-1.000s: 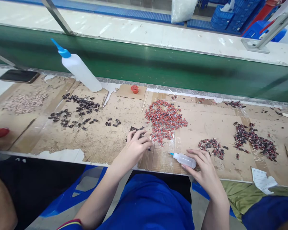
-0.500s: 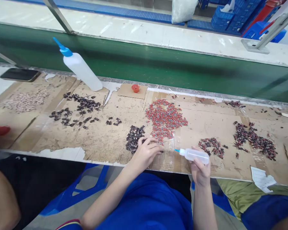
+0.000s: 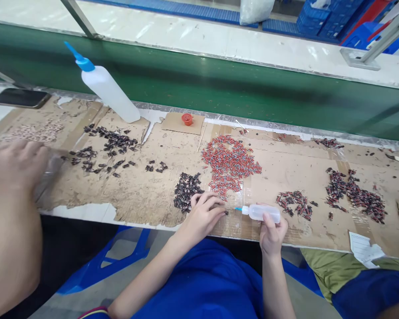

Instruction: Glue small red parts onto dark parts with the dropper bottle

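My right hand (image 3: 273, 234) is wrapped round a small squeeze bottle (image 3: 256, 212) lying on its side in the air, its thin blue tip pointing left. My left hand (image 3: 204, 213) rests on the cardboard, fingertips pinched on a small black part (image 3: 226, 213). The bottle's tip is close to that part; whether they touch I cannot tell. Beside my left fingers lies a heap of black parts (image 3: 185, 191). Beyond them spreads a pile of small red parts (image 3: 231, 161). Right of the bottle is a group of red-and-black pieces (image 3: 295, 204).
A large white bottle (image 3: 111, 93) with a blue nozzle stands at the back left. A red cap (image 3: 187, 118) sits on a cardboard square. At far left is another person's hand (image 3: 16, 164). More red-and-black pieces (image 3: 355, 195) lie right; a phone (image 3: 21, 97) lies back left.
My right hand has moved the squeeze bottle left, bringing its tip nearer my left fingertips. The other person's hand has come in over the cardboard at left.
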`<state>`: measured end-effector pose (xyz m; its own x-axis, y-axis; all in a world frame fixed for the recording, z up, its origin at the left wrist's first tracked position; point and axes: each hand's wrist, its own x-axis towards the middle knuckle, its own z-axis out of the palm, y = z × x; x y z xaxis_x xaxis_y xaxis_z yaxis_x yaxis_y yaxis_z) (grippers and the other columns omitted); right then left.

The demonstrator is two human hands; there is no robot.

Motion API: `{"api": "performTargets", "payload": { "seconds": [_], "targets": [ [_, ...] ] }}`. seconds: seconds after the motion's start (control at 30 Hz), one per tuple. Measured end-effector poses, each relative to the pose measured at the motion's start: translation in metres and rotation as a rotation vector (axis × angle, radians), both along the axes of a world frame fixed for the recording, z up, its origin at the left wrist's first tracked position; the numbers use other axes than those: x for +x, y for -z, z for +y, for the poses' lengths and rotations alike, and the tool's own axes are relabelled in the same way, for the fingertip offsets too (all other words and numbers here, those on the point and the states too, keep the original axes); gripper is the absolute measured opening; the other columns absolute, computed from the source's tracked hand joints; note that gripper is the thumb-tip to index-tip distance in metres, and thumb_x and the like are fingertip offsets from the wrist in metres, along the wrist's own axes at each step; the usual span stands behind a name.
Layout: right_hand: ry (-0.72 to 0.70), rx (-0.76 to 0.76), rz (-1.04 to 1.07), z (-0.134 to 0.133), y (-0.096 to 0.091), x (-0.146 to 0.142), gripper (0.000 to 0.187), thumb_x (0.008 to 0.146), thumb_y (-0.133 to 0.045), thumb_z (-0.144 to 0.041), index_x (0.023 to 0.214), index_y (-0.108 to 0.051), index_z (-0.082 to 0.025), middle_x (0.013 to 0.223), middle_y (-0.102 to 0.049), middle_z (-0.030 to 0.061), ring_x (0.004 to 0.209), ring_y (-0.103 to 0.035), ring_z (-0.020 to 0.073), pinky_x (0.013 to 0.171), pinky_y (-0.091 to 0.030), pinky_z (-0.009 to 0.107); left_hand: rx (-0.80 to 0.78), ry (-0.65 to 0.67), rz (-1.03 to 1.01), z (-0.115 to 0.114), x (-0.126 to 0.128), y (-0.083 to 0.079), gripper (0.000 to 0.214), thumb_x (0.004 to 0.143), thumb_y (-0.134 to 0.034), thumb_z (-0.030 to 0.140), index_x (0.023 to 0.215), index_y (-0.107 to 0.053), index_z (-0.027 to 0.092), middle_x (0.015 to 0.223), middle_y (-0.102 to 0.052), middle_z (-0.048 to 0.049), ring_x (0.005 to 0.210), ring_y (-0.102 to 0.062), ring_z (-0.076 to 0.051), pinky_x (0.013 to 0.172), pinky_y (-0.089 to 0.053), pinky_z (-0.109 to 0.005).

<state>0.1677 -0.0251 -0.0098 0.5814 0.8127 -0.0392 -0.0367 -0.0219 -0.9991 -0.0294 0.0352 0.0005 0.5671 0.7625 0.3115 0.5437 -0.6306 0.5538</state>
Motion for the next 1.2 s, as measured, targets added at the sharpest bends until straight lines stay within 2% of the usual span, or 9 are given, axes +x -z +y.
{"api": "performTargets", "payload": {
  "seconds": [0.2,0.33,0.47,0.6,0.7,0.93,1.2],
  "targets": [
    [0.089,0.082,0.089,0.005,-0.001,0.0,0.021,0.073,-0.069,-0.039,0.078,-0.069,-0.019,0.067,-0.07,0.0034,0.058,-0.066,0.0184,0.05,-0.047,0.026,-0.08,-0.064,-0.043,0.0,0.001,-0.001,0.012,0.09,-0.06,0.019,0.082,-0.067,0.023,0.087,-0.076,0.0017,0.105,-0.062,-0.021,0.091,-0.028,-0.041],
    [0.087,0.064,0.062,0.006,-0.002,0.0,0.023,0.074,-0.066,-0.041,0.079,-0.067,-0.019,0.067,-0.07,0.004,0.06,-0.066,0.0194,0.053,-0.049,0.028,-0.134,-0.134,-0.073,-0.001,0.004,0.001,0.015,0.089,-0.062,0.018,0.075,-0.066,0.023,0.085,-0.077,0.0026,0.101,-0.065,-0.02,0.09,-0.029,-0.04],
    [0.064,0.029,0.02,0.003,0.002,0.0,0.027,0.074,-0.065,-0.044,0.08,-0.067,-0.018,0.071,-0.071,0.0065,0.061,-0.067,0.021,0.054,-0.051,0.031,-0.164,-0.16,-0.09,-0.006,0.006,0.001,0.012,0.087,-0.066,0.022,0.075,-0.068,0.025,0.087,-0.077,0.0025,0.104,-0.063,-0.022,0.091,-0.028,-0.042],
    [0.035,0.014,-0.034,-0.001,0.005,0.001,0.027,0.074,-0.067,-0.043,0.08,-0.069,-0.016,0.075,-0.072,0.0074,0.066,-0.068,0.0226,0.06,-0.053,0.033,-0.124,-0.194,-0.06,-0.01,0.006,0.0,0.003,0.086,-0.067,0.024,0.086,-0.07,0.026,0.094,-0.077,0.0007,0.113,-0.058,-0.026,0.093,-0.027,-0.044],
    [-0.007,-0.021,-0.112,-0.002,0.0,-0.002,0.026,0.075,-0.067,-0.043,0.078,-0.069,-0.017,0.071,-0.073,0.0062,0.065,-0.068,0.0223,0.061,-0.053,0.033,-0.085,-0.205,-0.03,-0.011,0.006,0.002,0.009,0.087,-0.065,0.022,0.091,-0.071,0.027,0.101,-0.075,-0.0013,0.115,-0.056,-0.027,0.092,-0.029,-0.045],
    [-0.083,-0.096,-0.195,0.005,-0.017,-0.01,0.03,0.072,-0.068,-0.048,0.073,-0.07,-0.018,0.066,-0.074,0.0052,0.058,-0.068,0.0217,0.054,-0.054,0.031,-0.071,-0.205,-0.006,-0.009,0.007,0.004,0.012,0.087,-0.064,0.02,0.084,-0.074,0.027,0.097,-0.075,-0.0011,0.115,-0.055,-0.028,0.091,-0.029,-0.046],
    [-0.143,-0.126,-0.232,0.007,-0.016,-0.009,0.027,0.074,-0.067,-0.044,0.075,-0.071,-0.018,0.069,-0.075,0.0061,0.061,-0.069,0.0217,0.056,-0.056,0.031,-0.104,-0.22,-0.014,-0.008,0.008,0.005,0.015,0.088,-0.063,0.021,0.082,-0.074,0.028,0.095,-0.076,-0.0019,0.115,-0.054,-0.028,0.091,-0.03,-0.047]
  ]
}}
